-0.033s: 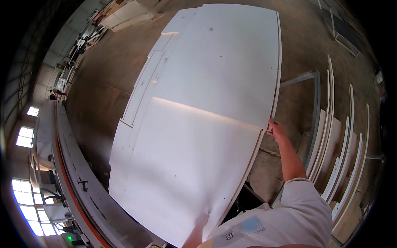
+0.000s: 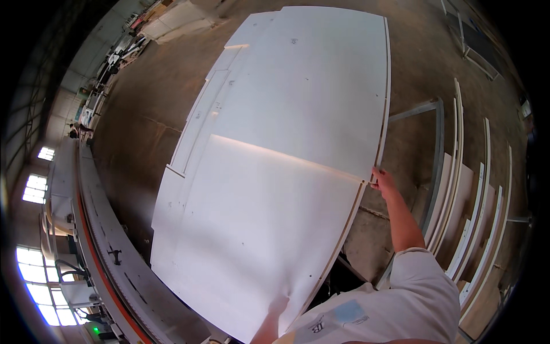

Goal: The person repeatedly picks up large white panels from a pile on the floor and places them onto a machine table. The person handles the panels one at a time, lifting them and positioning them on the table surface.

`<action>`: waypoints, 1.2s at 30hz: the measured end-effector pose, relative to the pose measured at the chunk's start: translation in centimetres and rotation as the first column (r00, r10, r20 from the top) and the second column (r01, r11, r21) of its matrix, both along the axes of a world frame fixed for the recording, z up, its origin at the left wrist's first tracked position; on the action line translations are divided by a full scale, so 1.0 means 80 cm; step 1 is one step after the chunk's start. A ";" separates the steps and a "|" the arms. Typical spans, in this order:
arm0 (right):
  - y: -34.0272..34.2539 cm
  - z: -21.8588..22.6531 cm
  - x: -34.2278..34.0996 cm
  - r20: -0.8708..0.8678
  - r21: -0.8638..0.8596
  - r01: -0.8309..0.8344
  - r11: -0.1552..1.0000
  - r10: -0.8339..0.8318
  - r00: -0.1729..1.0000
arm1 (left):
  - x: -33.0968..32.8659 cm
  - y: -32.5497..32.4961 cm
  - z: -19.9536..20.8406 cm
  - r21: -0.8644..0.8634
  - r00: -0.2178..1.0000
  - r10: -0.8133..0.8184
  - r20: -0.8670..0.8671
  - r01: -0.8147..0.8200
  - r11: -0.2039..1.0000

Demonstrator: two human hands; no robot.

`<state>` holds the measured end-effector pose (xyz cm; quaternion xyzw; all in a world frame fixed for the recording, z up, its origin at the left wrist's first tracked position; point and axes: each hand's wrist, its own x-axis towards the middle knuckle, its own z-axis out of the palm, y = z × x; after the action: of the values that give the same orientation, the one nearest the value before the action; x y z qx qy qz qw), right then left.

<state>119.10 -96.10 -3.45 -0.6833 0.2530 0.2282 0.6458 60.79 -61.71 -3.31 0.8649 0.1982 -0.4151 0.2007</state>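
Head view: R hand [image 2: 385, 182] pinches edge of far white panel [image 2: 321, 97] nr corner; L hand [image 2: 278, 307] on near white panel [image 2: 258, 218], grip I cannot tell. Both panels before person, grey frame [image 2: 440, 132] R.

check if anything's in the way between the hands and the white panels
Nothing visible is. The right hand is at the right edge of the far white panel, near its seam with the near white panel. The left hand is at the near panel's lower end, with no object between.
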 end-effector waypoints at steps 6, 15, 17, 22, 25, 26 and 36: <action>0.008 0.030 -0.029 -0.002 0.038 -0.071 0.997 0.071 0.997 | 0.087 0.016 0.003 -0.446 0.612 0.787 -0.083 -0.729 0.519; -0.051 -0.044 -0.151 -0.139 0.025 -0.053 0.998 0.056 0.989 | 0.446 0.005 0.012 -0.732 0.236 0.933 -0.272 -0.680 -0.041; -0.058 -0.026 -0.162 -0.158 0.040 -0.038 0.998 0.044 0.986 | 0.508 -0.006 0.022 -0.797 0.192 0.933 -0.305 -0.588 -0.139; -0.064 -0.011 -0.155 -0.199 0.055 -0.111 0.992 0.120 0.973 | 0.576 -0.029 0.018 -0.783 0.070 0.935 -0.347 -0.571 -0.248; -0.049 -0.006 -0.141 -0.090 0.122 -0.038 0.992 0.049 0.995 | 0.589 -0.032 0.013 -0.767 -0.019 0.929 -0.371 -0.557 -0.318; -0.049 -0.007 -0.137 -0.076 0.075 -0.058 0.996 0.063 0.995 | 0.590 -0.033 0.011 -0.771 -0.010 0.936 -0.352 -0.565 -0.295; -0.019 0.075 -0.189 -0.128 0.007 -0.118 0.993 0.118 0.985 | 0.518 -0.009 0.038 -0.841 -0.005 0.978 -0.208 -0.509 -0.181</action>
<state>103.96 -97.59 2.57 -0.6811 0.2531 0.3095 0.6134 102.21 -62.45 -0.29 0.4026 0.4469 0.0572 0.7968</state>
